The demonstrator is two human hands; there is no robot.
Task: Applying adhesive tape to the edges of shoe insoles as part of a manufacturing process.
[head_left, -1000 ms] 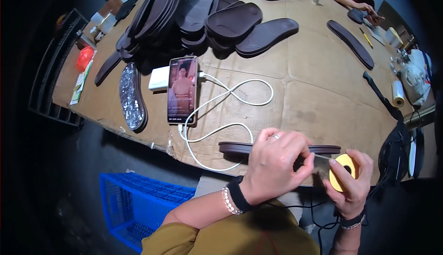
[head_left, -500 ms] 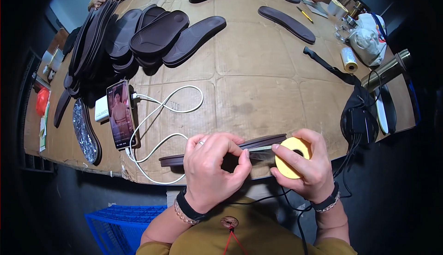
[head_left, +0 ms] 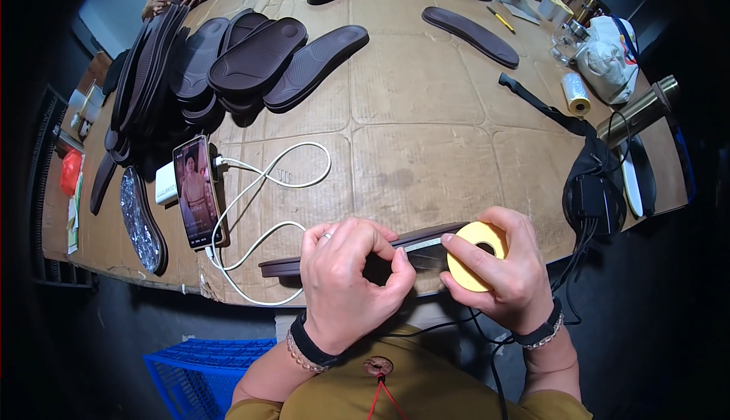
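In my right hand (head_left: 508, 268) is a yellow roll of tape (head_left: 477, 256), gripped from its right side with the thumb across its face. A short clear strip (head_left: 427, 257) stretches from the roll to my left hand (head_left: 346, 283), whose thumb and forefinger pinch its end. Beneath both hands a dark brown shoe sole (head_left: 281, 268) lies along the table's near edge. My left hand covers the middle of this sole, and its right end runs up to the roll.
A phone (head_left: 196, 192) with a white cable (head_left: 293, 184) leans on a white power bank (head_left: 166, 183). Dark soles (head_left: 258, 55) are piled at the far left. A film-covered sole (head_left: 142, 222) lies nearer. A black pouch (head_left: 593, 199) and flask (head_left: 639, 112) sit right. Two people work across the table.
The roll in my right hand has shifted slightly left and up, and the strip between my hands shows a brighter edge. My left hand has barely moved.
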